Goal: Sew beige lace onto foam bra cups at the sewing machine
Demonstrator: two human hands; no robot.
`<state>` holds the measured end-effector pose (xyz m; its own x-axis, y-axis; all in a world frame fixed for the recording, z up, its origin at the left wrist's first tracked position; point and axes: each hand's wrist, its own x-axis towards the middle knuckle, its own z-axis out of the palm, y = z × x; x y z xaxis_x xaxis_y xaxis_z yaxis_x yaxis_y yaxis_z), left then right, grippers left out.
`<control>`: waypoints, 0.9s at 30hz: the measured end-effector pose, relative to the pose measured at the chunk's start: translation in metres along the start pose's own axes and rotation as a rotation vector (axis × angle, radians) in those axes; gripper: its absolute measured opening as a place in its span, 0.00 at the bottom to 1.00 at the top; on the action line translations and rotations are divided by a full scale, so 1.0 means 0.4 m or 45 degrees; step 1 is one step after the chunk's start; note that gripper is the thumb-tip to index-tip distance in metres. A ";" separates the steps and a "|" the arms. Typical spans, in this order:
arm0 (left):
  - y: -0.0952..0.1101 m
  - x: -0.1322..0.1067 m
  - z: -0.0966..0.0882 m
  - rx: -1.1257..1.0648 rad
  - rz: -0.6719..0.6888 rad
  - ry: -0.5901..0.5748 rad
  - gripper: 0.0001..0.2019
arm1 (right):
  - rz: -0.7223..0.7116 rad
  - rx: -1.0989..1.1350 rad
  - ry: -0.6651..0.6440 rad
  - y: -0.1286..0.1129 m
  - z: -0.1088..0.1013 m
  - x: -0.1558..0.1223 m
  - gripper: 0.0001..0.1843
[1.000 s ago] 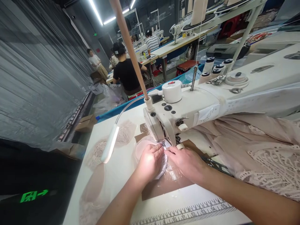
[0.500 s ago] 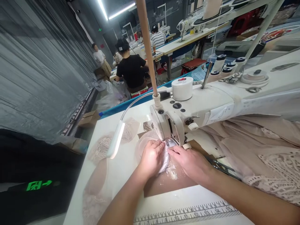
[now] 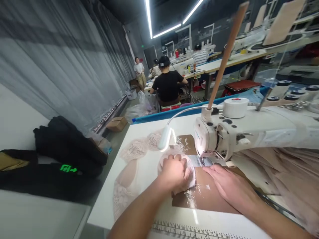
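Observation:
My left hand [image 3: 176,173] is curled over a pale pink padded cup piece [image 3: 166,157] and grips it on the table, just left of the sewing machine's needle area [image 3: 204,156]. My right hand [image 3: 228,186] lies flat with fingers stretched out on the brown taped patch [image 3: 199,199] in front of the white sewing machine head [image 3: 219,134]. A small lit lamp [image 3: 164,138] on a bendy neck hangs just above my left hand.
Lace fabric pieces [image 3: 134,151] lie at the table's left; a pile of beige lace cloth [image 3: 294,172] fills the right. A ruler strip [image 3: 189,232] runs along the near edge. Black clothing [image 3: 64,142] lies on a surface at left. Other people sit at machines farther back [image 3: 168,84].
The view has swung left and up. My left hand has drawn the cup piece leftward away from the needle; my right hand has slid back and flattened on the brown patch.

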<state>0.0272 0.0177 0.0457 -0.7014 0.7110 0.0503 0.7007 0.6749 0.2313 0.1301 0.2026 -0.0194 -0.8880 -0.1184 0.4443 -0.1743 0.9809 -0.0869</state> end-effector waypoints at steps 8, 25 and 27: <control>-0.226 0.043 -0.078 -0.011 -0.415 0.131 0.18 | -0.045 0.128 0.039 0.018 0.019 0.003 0.22; -0.409 -0.447 -0.058 -0.112 -0.830 0.554 0.09 | -0.012 0.160 0.004 0.029 0.031 -0.005 0.20; -0.386 -0.494 -0.033 -0.170 -0.834 0.647 0.10 | 0.007 0.240 -0.013 0.027 0.016 -0.001 0.19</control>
<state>0.0559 -0.2297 0.0128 -0.9569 -0.0135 0.2902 0.1325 0.8686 0.4774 0.1258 0.2121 -0.0262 -0.8932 -0.1154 0.4346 -0.2452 0.9352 -0.2556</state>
